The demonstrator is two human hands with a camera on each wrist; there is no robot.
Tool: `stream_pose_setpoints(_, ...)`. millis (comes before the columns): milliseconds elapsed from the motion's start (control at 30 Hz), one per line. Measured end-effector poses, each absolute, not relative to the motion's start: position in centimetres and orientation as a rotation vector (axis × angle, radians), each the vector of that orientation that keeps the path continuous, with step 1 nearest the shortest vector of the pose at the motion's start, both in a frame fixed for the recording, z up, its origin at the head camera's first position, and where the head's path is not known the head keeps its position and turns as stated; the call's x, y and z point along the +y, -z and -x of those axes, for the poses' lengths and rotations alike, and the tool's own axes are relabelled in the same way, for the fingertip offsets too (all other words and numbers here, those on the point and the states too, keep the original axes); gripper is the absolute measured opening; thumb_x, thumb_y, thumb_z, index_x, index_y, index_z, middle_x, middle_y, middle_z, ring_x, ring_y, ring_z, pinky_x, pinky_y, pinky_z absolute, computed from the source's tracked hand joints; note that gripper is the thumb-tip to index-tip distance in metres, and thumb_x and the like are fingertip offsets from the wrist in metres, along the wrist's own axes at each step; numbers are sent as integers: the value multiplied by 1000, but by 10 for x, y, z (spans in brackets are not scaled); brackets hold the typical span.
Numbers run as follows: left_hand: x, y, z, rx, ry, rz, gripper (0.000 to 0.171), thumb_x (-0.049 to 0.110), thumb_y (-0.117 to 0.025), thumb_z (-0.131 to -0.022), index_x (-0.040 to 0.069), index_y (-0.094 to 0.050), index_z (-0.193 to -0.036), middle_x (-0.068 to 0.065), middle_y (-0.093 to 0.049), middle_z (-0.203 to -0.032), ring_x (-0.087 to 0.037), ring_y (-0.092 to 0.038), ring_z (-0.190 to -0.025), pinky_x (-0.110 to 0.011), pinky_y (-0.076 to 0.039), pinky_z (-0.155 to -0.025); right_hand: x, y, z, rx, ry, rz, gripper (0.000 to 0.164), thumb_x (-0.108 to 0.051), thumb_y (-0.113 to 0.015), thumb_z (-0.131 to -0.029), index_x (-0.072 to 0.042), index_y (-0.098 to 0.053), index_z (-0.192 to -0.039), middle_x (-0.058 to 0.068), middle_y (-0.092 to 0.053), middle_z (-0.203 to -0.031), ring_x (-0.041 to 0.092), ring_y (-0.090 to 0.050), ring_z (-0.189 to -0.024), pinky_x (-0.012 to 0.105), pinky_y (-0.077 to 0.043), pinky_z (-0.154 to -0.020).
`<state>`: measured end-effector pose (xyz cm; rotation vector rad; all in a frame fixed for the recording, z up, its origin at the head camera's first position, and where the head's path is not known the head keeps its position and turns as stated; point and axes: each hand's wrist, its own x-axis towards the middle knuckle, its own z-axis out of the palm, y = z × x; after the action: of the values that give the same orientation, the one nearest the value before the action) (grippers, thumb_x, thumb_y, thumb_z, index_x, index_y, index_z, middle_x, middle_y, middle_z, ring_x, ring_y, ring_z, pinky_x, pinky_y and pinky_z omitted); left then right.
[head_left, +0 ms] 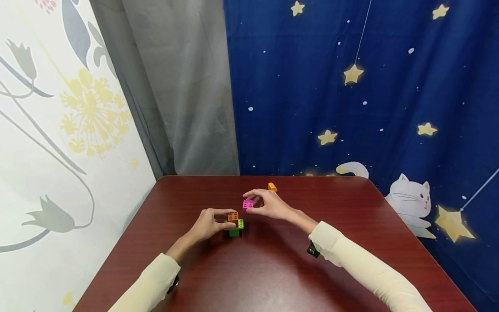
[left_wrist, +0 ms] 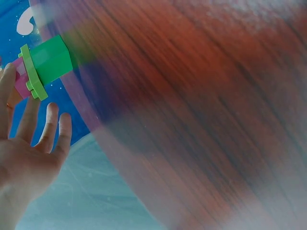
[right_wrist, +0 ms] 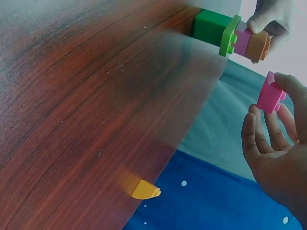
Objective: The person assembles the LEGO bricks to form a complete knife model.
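A small stack of toy building bricks stands on the table: a green brick (left_wrist: 52, 58) at the bottom, a lime-green plate (right_wrist: 229, 36) over it, then a pink-purple brick (right_wrist: 242, 38) and an orange-brown brick (head_left: 233, 216) on top. My left hand (head_left: 208, 224) pinches the upper part of this stack between thumb and fingers. Just to the right of the stack, my right hand (head_left: 270, 204) holds a loose bright pink brick (right_wrist: 271, 93) by its sides, raised above the table. Its studs face up in the head view. A gap separates this brick from the stack.
An orange-yellow brick (right_wrist: 146, 189) with a curved side lies near the table's far edge, beyond my right hand. The dark red wooden table (head_left: 273, 268) meets a grey curtain (head_left: 195, 108) and a blue starry curtain (head_left: 292, 108) behind, with a flower-patterned panel (head_left: 78, 173) at left.
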<state>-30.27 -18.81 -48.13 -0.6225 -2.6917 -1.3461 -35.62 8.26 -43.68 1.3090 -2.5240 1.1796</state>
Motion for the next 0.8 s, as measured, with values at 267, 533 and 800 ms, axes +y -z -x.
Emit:
stream_pose_setpoints(267, -189, 482, 302, -2695, 1369, 601, 41, 30, -89, -84, 23, -77, -123, -7, -78, -107, -20, -77, -88, -30, -61, -76, 72, 434, 347, -2508, -1185, -1362, 44, -14, -83, -90, -5, -67, -130, 9, -73, -107, 35, -72, -92, 49, -60, -79)
stream_pose_setpoints(533, -189, 484, 304, -2706, 1348, 596, 44, 33, -89, -83, 19, -77, -123, -8, -77, -110, -18, -76, -87, -30, -61, -76, 62, 438, 345, -2516, -1199, -1389, 44, -18, -83, -91, -10, -67, -131, 7, -74, -111, 32, -73, -96, 45, -60, -82)
stream_pose_setpoints(800, -190, 482, 304, -2722, 1328, 567, 48, 34, -90, -82, 15, -77, -124, -6, -77, -112, -15, -76, -88, -31, -61, -77, 50, 440, 345, -2530, -1229, -1405, 45, -16, -82, -92, -10, -66, -133, 8, -74, -115, 24, -72, -99, 49, -60, -85)
